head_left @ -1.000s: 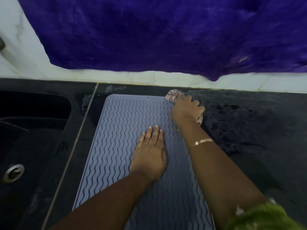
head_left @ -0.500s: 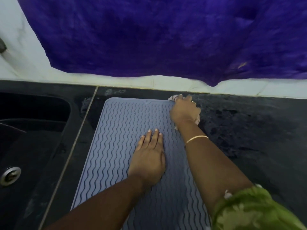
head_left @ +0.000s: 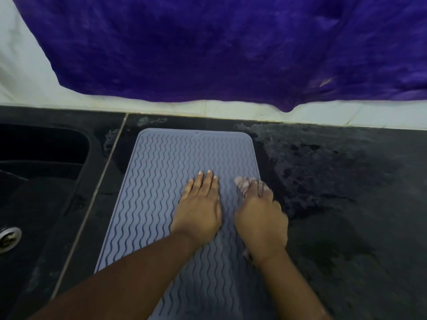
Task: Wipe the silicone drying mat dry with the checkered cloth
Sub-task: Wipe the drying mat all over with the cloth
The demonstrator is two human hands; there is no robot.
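Note:
A grey-blue silicone drying mat [head_left: 166, 181] with wavy ridges lies lengthwise on the black counter. My left hand [head_left: 199, 209] rests flat on the mat's middle, fingers stretched out and together, holding nothing. My right hand [head_left: 262, 218] presses on the mat's right edge, closed over the bunched checkered cloth [head_left: 242, 183]. Only a pale blurred bit of the cloth shows beyond my fingers; the rest is hidden under the hand.
A black sink [head_left: 34, 181] with a metal drain [head_left: 8, 237] lies left of the mat. The counter [head_left: 346, 204] right of the mat looks wet and mottled. A purple cloth [head_left: 231, 47] hangs over the white wall behind.
My right hand has dragged the cloth from the mat's far right corner back toward me along the right edge. My left hand stays flat in the same spot.

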